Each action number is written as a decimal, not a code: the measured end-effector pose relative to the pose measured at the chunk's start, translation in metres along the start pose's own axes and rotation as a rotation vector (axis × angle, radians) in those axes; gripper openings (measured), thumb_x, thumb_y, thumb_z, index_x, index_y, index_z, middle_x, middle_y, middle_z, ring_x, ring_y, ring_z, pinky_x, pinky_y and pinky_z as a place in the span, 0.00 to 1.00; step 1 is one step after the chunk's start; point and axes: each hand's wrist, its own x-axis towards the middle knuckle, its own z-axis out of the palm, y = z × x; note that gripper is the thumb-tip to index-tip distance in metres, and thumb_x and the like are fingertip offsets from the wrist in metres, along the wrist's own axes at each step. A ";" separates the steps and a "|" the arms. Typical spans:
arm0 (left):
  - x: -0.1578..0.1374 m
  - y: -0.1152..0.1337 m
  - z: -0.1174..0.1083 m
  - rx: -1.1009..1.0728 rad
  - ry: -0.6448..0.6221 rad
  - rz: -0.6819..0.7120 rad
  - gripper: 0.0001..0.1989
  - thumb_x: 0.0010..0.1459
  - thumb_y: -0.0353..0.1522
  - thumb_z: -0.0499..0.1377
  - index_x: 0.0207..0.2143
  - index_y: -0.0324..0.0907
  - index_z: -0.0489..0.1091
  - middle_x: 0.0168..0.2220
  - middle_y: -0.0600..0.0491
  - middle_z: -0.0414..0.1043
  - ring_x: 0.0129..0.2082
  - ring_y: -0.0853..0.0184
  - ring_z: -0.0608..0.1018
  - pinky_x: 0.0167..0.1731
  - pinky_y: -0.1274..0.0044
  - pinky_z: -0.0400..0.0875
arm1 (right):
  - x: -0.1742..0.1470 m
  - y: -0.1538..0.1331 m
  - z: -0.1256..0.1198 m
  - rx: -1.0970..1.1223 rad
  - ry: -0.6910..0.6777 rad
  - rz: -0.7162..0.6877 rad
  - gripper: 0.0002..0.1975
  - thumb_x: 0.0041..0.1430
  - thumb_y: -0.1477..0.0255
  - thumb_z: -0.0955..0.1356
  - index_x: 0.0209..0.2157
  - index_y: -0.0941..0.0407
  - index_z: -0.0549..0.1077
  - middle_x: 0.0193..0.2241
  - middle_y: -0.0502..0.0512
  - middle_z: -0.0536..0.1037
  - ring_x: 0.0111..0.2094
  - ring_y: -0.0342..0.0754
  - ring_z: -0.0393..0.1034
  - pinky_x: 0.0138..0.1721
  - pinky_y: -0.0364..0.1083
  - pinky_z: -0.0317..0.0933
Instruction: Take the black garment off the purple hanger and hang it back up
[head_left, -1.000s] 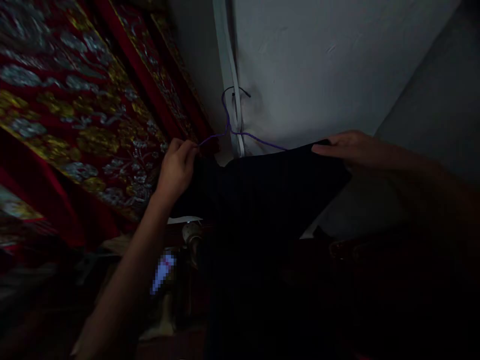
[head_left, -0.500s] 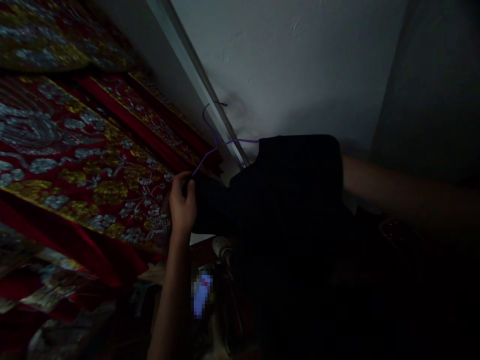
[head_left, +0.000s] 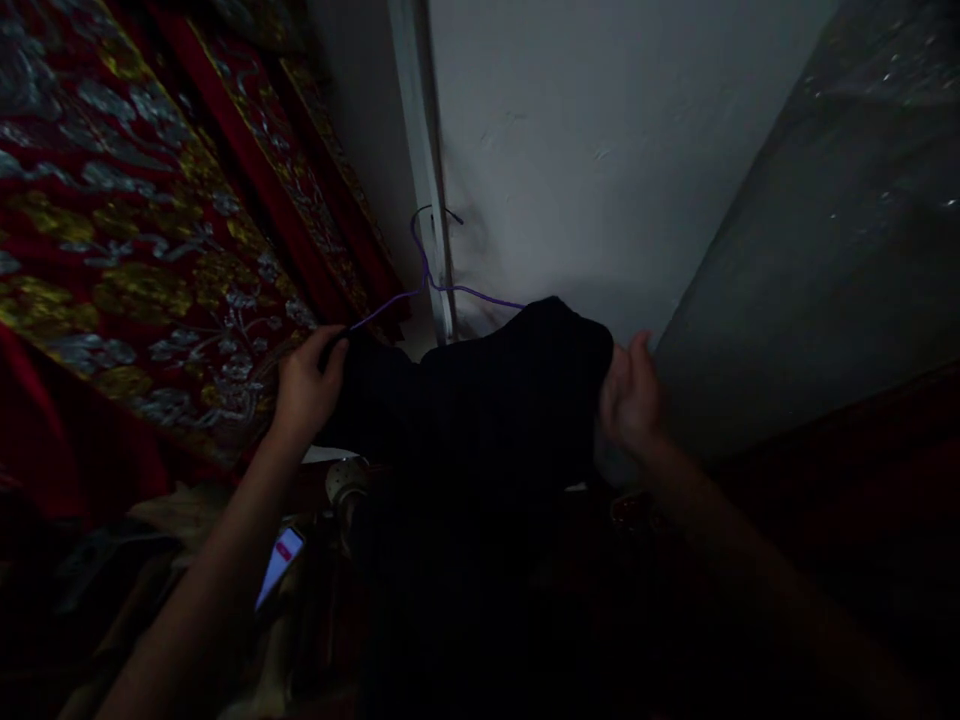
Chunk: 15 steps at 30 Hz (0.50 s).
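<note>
A dark shirt point(head_left: 480, 420) hangs on a thin purple hanger point(head_left: 480, 292). The hanger's hook is at a narrow pale strip on the wall. My left hand point(head_left: 311, 385) is closed on the shirt's left shoulder, at the hanger's left end, with the thumb on the near side. At the opposite shoulder my right hand point(head_left: 631, 395) is open, its thumb raised and its fingers against the cloth edge. The right end of the hanger is hidden under the fabric. Most of the shirt's lower part is lost in darkness.
Red cloth point(head_left: 127, 220) with gold and silver embroidery hangs at the left. A lit phone point(head_left: 280, 565) lies below my left forearm, near a pale clog-like shoe point(head_left: 346, 482). Behind the shirt is a pale wall point(head_left: 570, 150), with a greyish, shiny sheet point(head_left: 817, 260) at the right.
My right hand, hidden behind the shirt before, now shows at its right edge. The shirt's right shoulder has dropped and slopes. My left hand keeps its hold; the view has turned.
</note>
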 end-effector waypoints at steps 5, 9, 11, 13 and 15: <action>0.010 0.015 0.003 -0.022 0.025 0.011 0.13 0.65 0.36 0.54 0.46 0.42 0.74 0.42 0.49 0.79 0.43 0.59 0.79 0.46 0.72 0.70 | 0.028 -0.024 0.010 0.137 -0.048 0.032 0.25 0.59 0.49 0.69 0.45 0.55 0.77 0.46 0.60 0.81 0.55 0.59 0.73 0.55 0.58 0.68; 0.020 0.018 0.007 -0.066 0.041 -0.023 0.12 0.65 0.40 0.55 0.41 0.42 0.73 0.38 0.51 0.77 0.40 0.61 0.77 0.42 0.73 0.69 | 0.038 -0.061 0.037 0.178 -0.176 0.077 0.29 0.61 0.45 0.65 0.47 0.54 0.78 0.46 0.59 0.81 0.58 0.59 0.71 0.56 0.58 0.68; 0.020 0.011 0.009 -0.135 0.102 -0.095 0.14 0.65 0.42 0.55 0.35 0.42 0.71 0.32 0.53 0.73 0.35 0.63 0.75 0.38 0.74 0.68 | 0.018 -0.077 0.043 0.166 -0.318 0.107 0.35 0.62 0.39 0.59 0.46 0.53 0.79 0.43 0.58 0.82 0.57 0.59 0.72 0.55 0.58 0.69; 0.017 0.004 0.009 -0.240 0.200 -0.195 0.18 0.65 0.46 0.53 0.30 0.43 0.68 0.26 0.56 0.67 0.30 0.66 0.72 0.33 0.75 0.66 | -0.012 -0.087 0.041 0.133 -0.594 0.095 0.40 0.59 0.35 0.56 0.45 0.53 0.81 0.43 0.57 0.82 0.55 0.59 0.73 0.55 0.59 0.69; 0.009 0.004 0.009 -0.331 0.288 -0.264 0.22 0.65 0.50 0.51 0.28 0.43 0.67 0.24 0.57 0.63 0.27 0.67 0.70 0.29 0.75 0.65 | -0.043 -0.087 0.035 0.073 -0.908 -0.017 0.34 0.61 0.40 0.61 0.47 0.51 0.80 0.48 0.56 0.82 0.57 0.58 0.72 0.60 0.59 0.65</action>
